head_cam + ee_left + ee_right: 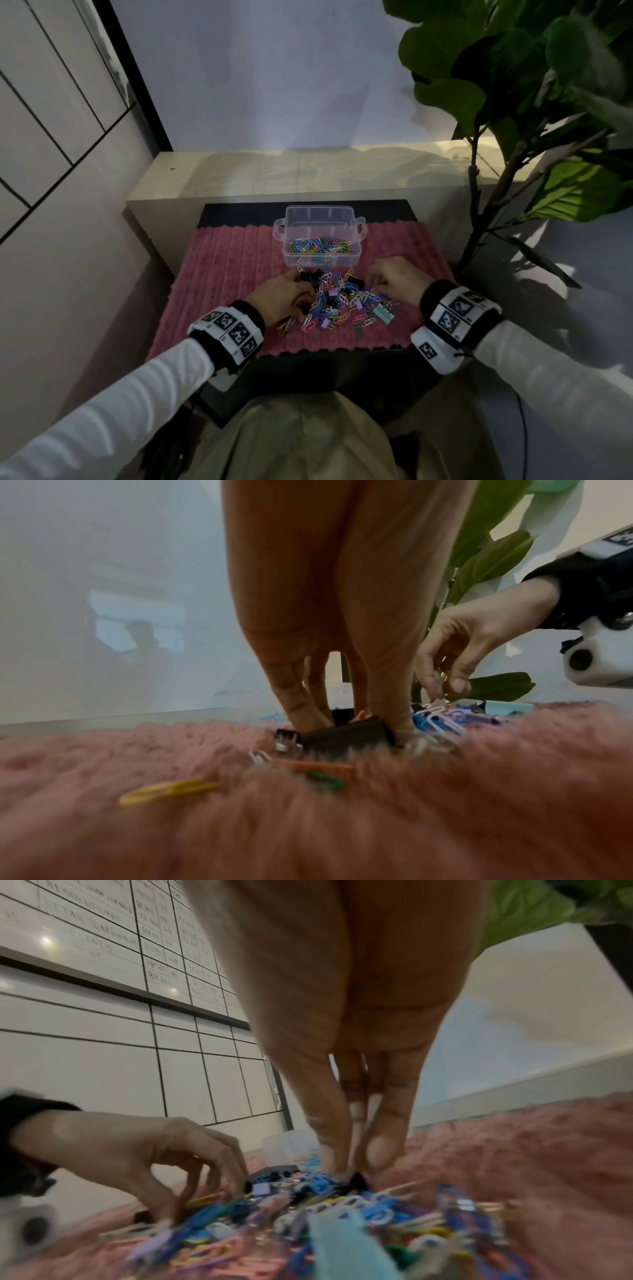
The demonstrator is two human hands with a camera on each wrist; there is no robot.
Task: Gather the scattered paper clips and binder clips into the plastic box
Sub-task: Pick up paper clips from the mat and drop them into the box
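Your left hand (279, 299) is down at the left edge of the pile (337, 303), and in the left wrist view its fingers (301, 710) and thumb close on a black binder clip (346, 737) that lies on the pink mat (222, 274). Your right hand (399, 279) is at the right edge of the pile with its fingertips (334, 1153) brought together into a narrow pinch, down on something small and dark; I cannot tell if it already holds it. The box (320, 240) stands just beyond both hands, open at the top, with many colored paper clips already on its bottom. Most of the loose clips lie between your hands, and a few lie behind your left hand, for example a yellow clip (164, 791) near your wrist. I think the paper clips are very light and thin, and they sink into the soft pile of the mat, so they may slip from a flat grip; it is better to pinch several together from the sides or to lift them with the nails. They also hook one into another, so a bunch can come up with one pull and drop some on the way. The binder clips are stiffer and a little heavier; take them on the two flat sides of the black body, not on the wire handles, which fold. The mint clip (382, 313) near your right wrist is the biggest one, so I think it is easy to grip alone.
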